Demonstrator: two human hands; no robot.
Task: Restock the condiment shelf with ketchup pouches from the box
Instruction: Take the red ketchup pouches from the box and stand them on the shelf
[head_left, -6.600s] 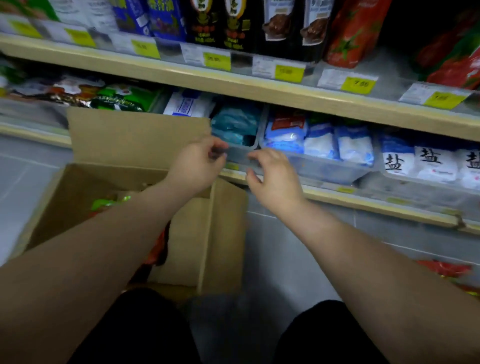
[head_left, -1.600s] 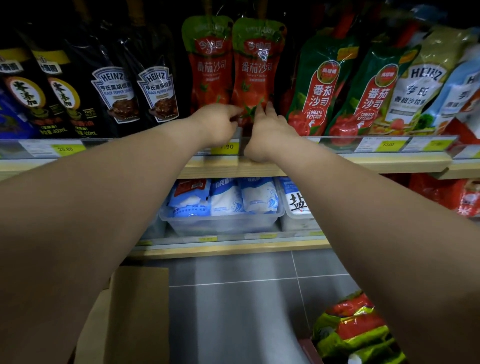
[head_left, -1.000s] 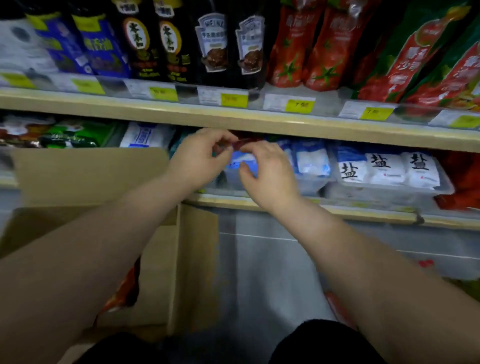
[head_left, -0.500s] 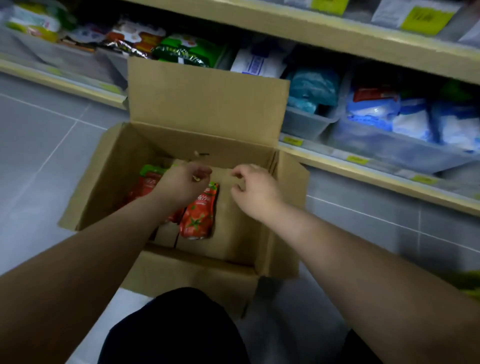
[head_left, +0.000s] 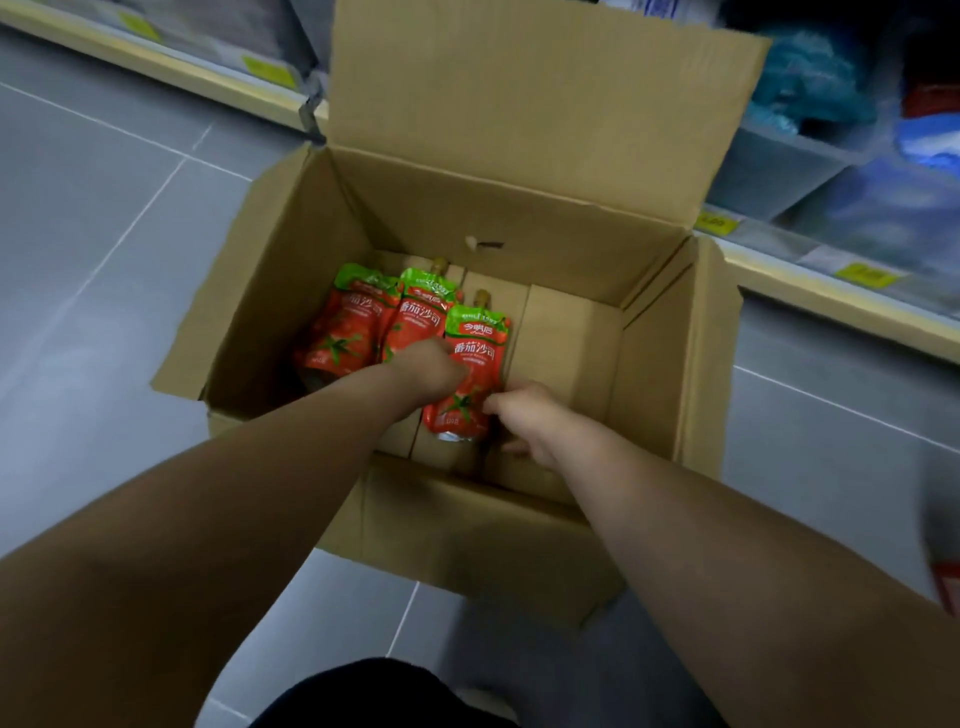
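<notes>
I've got the open brown cardboard box (head_left: 660, 374) on the grey tiled floor (head_left: 93, 234), pale wooden shelf (head_left: 831, 306) behind it. Three red-and-green ketchup pouches (head_left: 348, 332) lie side by side in its left half. Left hand (head_left: 431, 366) left of the rightmost pouch (head_left: 475, 343), right hand (head_left: 524, 410) at its right edge.

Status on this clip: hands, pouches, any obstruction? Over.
Left hand on the pouches, right hand at nearest pouch edge, grips unclear. Three pouches in open box. Nothing blocking.

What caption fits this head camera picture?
Left hand and right hand reach for a ketchup pouch in the cardboard box.
</notes>
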